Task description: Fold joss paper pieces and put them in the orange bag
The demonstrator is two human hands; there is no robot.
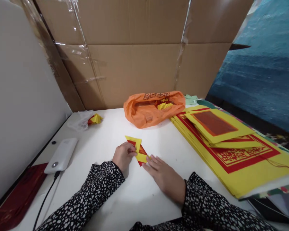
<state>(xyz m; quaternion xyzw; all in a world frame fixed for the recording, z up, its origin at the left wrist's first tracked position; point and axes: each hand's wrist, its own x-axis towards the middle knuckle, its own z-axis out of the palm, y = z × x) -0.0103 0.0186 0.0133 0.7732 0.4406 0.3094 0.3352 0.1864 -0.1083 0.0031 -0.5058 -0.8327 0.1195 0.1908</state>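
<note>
A small folded yellow and red paper (141,156) lies on the white table (106,134), angled between both hands. My left hand (125,156) pinches its left side, thumb and index finger pressed together at the paper's edge. On the paper's lower right corner rest the fingertips of my right hand (160,171), its fingers stretched out and lying flat. The underside of the paper is hidden.
An orange bag (144,118) holding folded papers stands at the back. Stacks of yellow and red sheets (245,176) cover the right side. A white power bank (62,154) with a cable, a clear bag (79,121) and a red packet (21,195) are left.
</note>
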